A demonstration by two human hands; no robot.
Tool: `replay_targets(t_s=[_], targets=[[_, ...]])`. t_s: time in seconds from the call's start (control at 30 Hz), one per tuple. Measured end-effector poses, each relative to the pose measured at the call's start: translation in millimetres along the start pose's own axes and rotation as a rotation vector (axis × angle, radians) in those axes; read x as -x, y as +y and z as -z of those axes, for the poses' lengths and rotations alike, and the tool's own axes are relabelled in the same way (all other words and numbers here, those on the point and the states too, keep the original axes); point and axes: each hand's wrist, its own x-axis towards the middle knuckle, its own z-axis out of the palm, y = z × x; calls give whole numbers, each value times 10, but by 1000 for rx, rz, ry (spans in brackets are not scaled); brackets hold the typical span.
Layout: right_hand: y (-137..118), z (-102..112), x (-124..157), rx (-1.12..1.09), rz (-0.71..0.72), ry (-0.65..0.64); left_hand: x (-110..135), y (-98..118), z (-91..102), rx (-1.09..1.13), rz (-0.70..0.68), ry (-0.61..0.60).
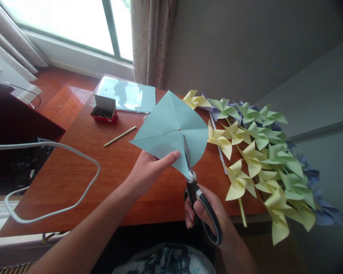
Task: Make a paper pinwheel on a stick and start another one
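A creased light-blue paper square (160, 121) with a small red dot at its centre is held up above the table. My left hand (148, 167) pinches its near edge, thumb on top and fingers underneath. My right hand (207, 213) grips a pair of black-and-white scissors (192, 186) by the handles. The blades lie along a crease at the paper's near corner, pointing toward the red dot. Part of the lower blade is hidden by the paper.
Yellow paper pinwheels (240, 180), green pinwheels (288, 160) and purple pinwheels (326, 207) crowd the table's right side. Farther back lie a small open box (104, 114), a pale stick (120, 136) and a plastic-wrapped pack of blue paper (147, 97). A white cable (95, 171) loops over the left edge.
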Motion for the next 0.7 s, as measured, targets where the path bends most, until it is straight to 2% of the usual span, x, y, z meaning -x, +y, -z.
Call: replay_targets(t_s=[0.7], targets=[[5,-33,-30,-2,49,50,21,57,-44,-54,52,-74]])
